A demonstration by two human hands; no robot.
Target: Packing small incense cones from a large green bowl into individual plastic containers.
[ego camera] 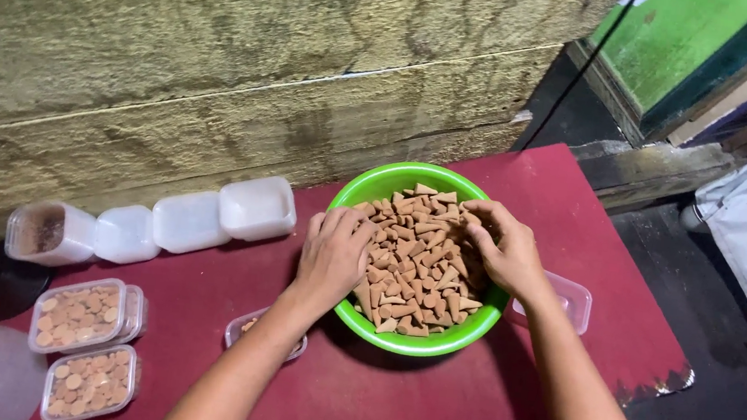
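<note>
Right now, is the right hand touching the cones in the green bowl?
Touching. The head view shows the right hand inside the green bowl, fingers curled down onto the brown cones, no gap visible.

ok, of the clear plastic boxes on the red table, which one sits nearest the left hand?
The small clear box under the left forearm, just left of the green bowl. It holds only a few cones; the filled boxes and lidded row sit farther left.
</note>
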